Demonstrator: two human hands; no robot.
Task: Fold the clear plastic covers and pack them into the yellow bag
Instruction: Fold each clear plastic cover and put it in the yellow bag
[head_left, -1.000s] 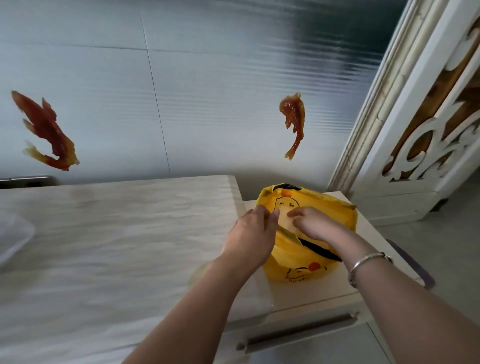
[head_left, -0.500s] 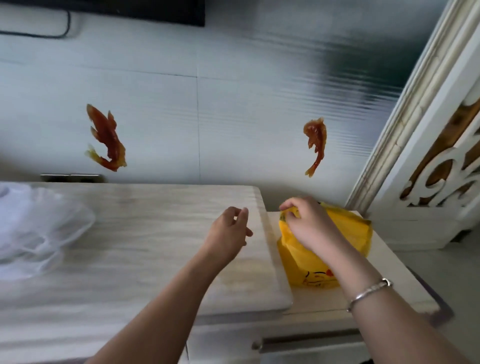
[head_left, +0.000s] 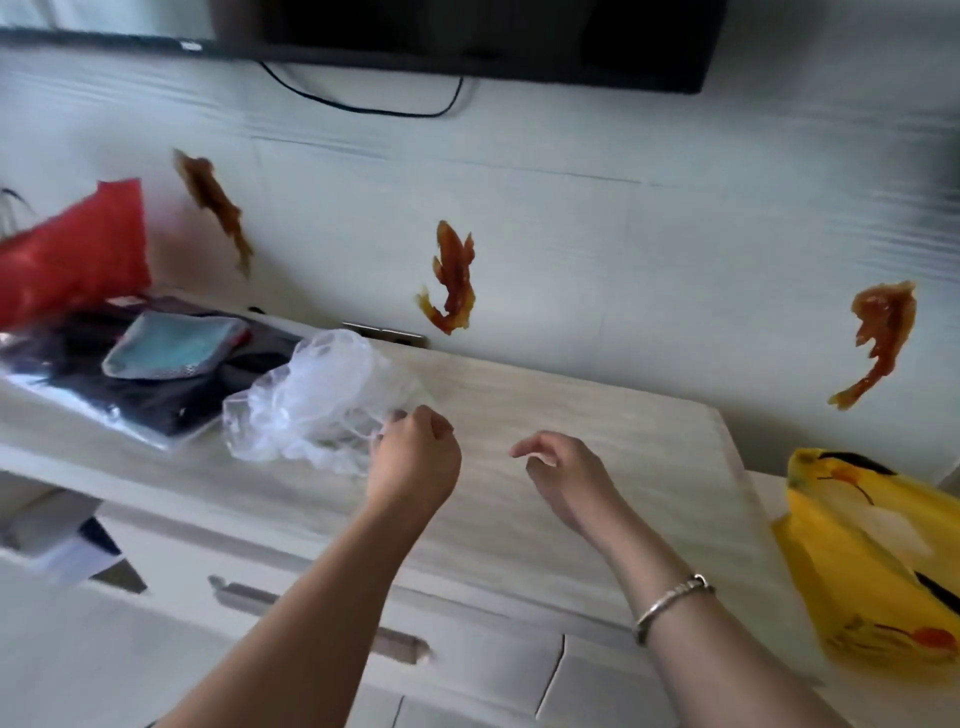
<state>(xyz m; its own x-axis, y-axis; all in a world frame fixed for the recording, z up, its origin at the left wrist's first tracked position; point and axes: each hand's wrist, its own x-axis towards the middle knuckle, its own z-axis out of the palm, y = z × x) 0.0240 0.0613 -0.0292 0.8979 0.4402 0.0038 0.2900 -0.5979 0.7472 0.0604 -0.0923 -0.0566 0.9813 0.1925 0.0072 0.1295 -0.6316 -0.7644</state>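
A crumpled heap of clear plastic covers (head_left: 317, 400) lies on the pale wood-grain cabinet top (head_left: 597, 457). My left hand (head_left: 413, 462) is at the heap's right edge, fingers curled and pinching the plastic. My right hand (head_left: 566, 475) hovers over the bare cabinet top a little to the right, fingers loosely curled, holding nothing. The yellow bag (head_left: 872, 561) with a cartoon print stands at the far right on a lower surface, away from both hands, something pale showing inside it.
A red bag (head_left: 72, 254) leans on the wall at the far left. Dark packaged items and a teal pouch (head_left: 171, 351) lie beside the plastic heap. A drawer (head_left: 57, 540) below left stands open. Orange fish stickers dot the wall under a black screen (head_left: 493, 36).
My view has swung left. Both hands left the yellow bag and moved left over the cabinet top. My left hand has taken hold of the clear plastic heap.
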